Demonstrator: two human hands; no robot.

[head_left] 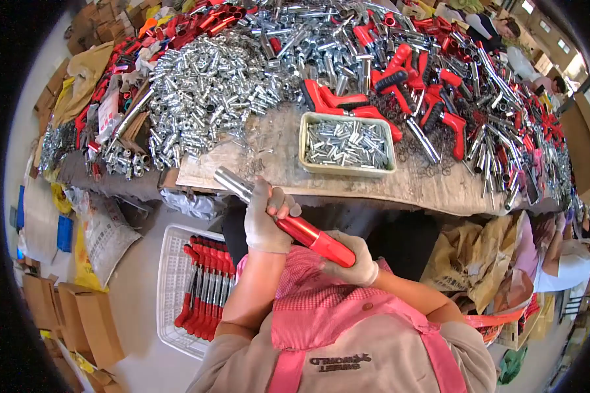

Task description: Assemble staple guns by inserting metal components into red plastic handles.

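Observation:
A red and silver metal tube (305, 234) slants in front of my chest, over the table's near edge. My left hand (265, 223), in a pale glove with bare fingertips, is closed round its silver upper part. The bare metal end sticks out beyond that hand, up and to the left. Lower down, my right hand (354, 262) grips the red end from beneath, its fingers partly hidden. A cream plastic tray (354, 172) holding many small metal pins (347, 143) stands on the table just beyond the tube.
Heaped across the table (242, 178) are silver metal fittings (206, 88), red handles (455, 131) and chrome tubes. A white plastic basket (167, 275) of red-ended tools (203, 288) stands on the floor at left. Cardboard boxes (92, 321) and sacks (105, 229) lie farther left. Another person (564, 265) is at right.

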